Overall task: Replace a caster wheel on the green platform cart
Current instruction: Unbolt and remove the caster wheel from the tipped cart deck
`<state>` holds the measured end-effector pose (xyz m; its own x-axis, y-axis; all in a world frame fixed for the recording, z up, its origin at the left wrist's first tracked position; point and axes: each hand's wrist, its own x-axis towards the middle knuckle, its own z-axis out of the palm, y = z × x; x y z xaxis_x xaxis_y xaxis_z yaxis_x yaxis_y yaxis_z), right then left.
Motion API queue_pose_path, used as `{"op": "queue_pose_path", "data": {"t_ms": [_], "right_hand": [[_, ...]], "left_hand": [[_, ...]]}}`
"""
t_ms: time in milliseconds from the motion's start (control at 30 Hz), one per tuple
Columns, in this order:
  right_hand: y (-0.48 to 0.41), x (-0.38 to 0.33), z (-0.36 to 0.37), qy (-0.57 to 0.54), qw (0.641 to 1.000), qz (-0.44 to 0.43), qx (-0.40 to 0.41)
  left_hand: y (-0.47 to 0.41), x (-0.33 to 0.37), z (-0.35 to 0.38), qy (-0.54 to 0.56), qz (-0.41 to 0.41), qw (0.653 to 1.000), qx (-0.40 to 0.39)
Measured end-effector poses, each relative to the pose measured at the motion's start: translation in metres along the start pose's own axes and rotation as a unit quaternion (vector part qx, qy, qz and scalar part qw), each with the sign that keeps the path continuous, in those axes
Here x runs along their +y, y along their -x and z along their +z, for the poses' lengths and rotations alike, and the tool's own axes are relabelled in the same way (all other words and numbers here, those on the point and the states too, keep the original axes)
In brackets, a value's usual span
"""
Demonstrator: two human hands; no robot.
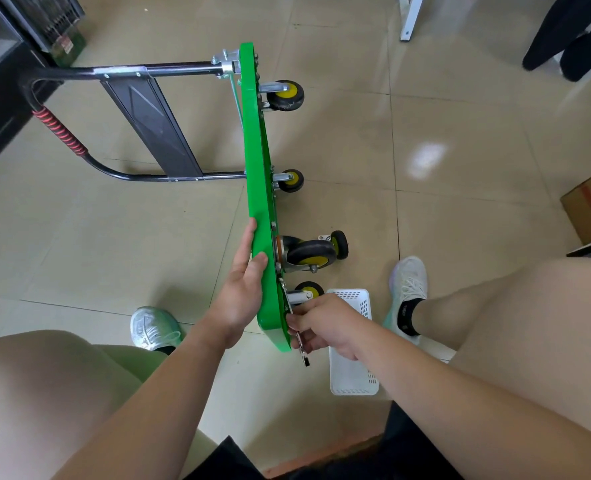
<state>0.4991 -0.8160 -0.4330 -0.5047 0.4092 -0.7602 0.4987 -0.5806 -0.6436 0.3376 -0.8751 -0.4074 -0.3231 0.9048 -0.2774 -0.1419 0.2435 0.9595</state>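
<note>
pale glossy floor tiles (356, 150) fill the room, and a person sits over them. right hand (325, 323), at lower centre of the frame, has its fingers curled round a metal wrench (301, 351). the head of the wrench is hidden at the mounting plate of the nearest caster wheel (309, 291), which lies just above the hand. the wrench runs along the underside, free end toward the bottom of the frame. left hand (242, 289) lies with straight fingers flat on the opposite face of the green platform cart (257, 161), thumb over its rim, bracing it. the cart stands on edge, its long axis running from lower centre up to upper centre. a white basket (352, 375) sits on the floor under the right wrist. judging by this, the right hand is the nearer one to turn the fastener.
</note>
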Motion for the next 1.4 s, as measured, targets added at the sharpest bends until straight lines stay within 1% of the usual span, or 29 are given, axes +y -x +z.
{"op": "queue_pose_path", "data": {"t_ms": [100, 167, 233, 467, 567, 700, 833, 900, 967, 1100, 1200, 1267, 1400], "right_hand": [[-0.004, 0.001, 0.001, 0.010, 1.000, 0.006, 0.002], [-0.010, 0.008, 0.002, 0.029, 0.999, 0.002, 0.027], [-0.019, 0.017, 0.000, 0.050, 0.997, -0.009, 0.051], [-0.046, 0.029, 0.005, 0.126, 0.987, -0.057, 0.086], [-0.055, 0.026, 0.007, 0.139, 0.982, -0.076, 0.104], [-0.058, 0.015, 0.000, 0.192, 0.970, -0.103, 0.104], [-0.050, 0.022, -0.007, 0.152, 0.977, -0.100, 0.114], [-0.046, 0.031, -0.012, 0.182, 0.971, -0.107, 0.113], [-0.038, 0.037, -0.018, 0.214, 0.967, -0.093, 0.102], [-0.016, 0.033, -0.019, 0.153, 0.986, -0.042, 0.048], [-0.004, 0.022, -0.016, 0.100, 0.995, -0.022, 0.006], [0.002, 0.014, -0.013, 0.062, 0.998, -0.010, -0.003], [0.005, 0.004, -0.006, 0.033, 0.999, -0.003, -0.009]], "left_hand": [[0.000, 0.000, 0.000, 0.001, 0.000, 1.000, 0.001], [0.000, 0.000, 0.000, 0.004, 0.001, 1.000, 0.002], [0.000, -0.001, 0.000, 0.000, 0.002, 1.000, 0.002], [0.000, -0.001, -0.002, -0.015, -0.001, 1.000, -0.003], [-0.001, -0.003, -0.003, -0.017, 0.001, 1.000, 0.000], [-0.001, -0.003, -0.003, -0.015, 0.002, 1.000, 0.001], [0.000, -0.002, -0.002, -0.014, 0.000, 1.000, 0.000], [0.000, -0.001, -0.002, -0.014, 0.001, 1.000, -0.002], [0.000, -0.001, -0.002, -0.015, 0.001, 1.000, -0.002], [0.000, -0.002, -0.001, -0.016, 0.001, 1.000, 0.002], [-0.001, -0.003, -0.002, -0.016, 0.007, 1.000, 0.008], [0.000, -0.003, -0.002, -0.012, 0.008, 1.000, 0.008], [0.001, -0.001, -0.001, -0.013, 0.008, 1.000, 0.010]]}}
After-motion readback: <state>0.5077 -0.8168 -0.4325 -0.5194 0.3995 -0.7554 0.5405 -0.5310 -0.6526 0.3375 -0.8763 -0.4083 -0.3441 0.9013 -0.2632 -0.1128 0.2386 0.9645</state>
